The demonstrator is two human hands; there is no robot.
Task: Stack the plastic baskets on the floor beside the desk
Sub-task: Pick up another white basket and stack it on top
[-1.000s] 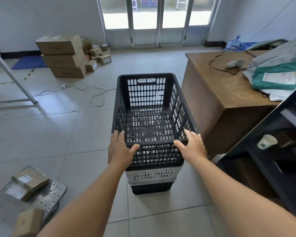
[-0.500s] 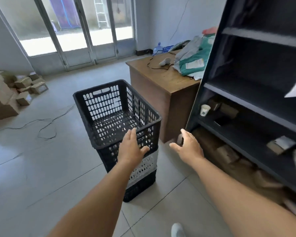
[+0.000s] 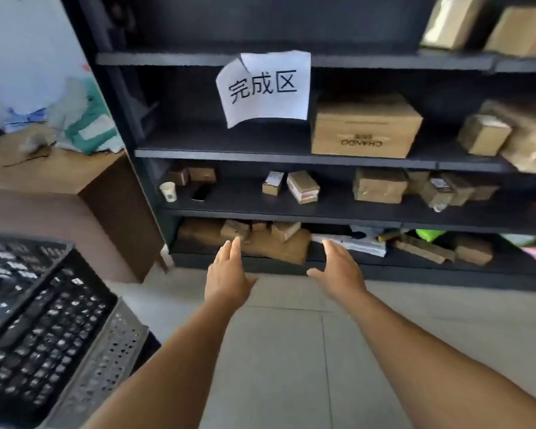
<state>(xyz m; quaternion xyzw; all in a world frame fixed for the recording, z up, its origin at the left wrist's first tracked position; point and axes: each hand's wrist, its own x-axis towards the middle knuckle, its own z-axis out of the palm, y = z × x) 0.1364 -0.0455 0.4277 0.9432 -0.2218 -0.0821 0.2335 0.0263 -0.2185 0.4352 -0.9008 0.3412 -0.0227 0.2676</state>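
Black basket stack (image 3: 37,320) sits lower left; left hand (image 3: 228,278) and right hand (image 3: 341,270) hover over bare floor (image 3: 291,351), fingers spread, empty.

The single head-worn view looks forward and slightly down from standing height, squarely facing a dark shelving unit (image 3: 291,159) that fills the frame beyond the fingertips of the left hand (image 3: 226,280) and right hand (image 3: 341,274). Both forearms reach in from the bottom edge. Left of the fingers, close under the lens, sit the stacked baskets (image 3: 41,329); the desk (image 3: 44,171) lies farther left.
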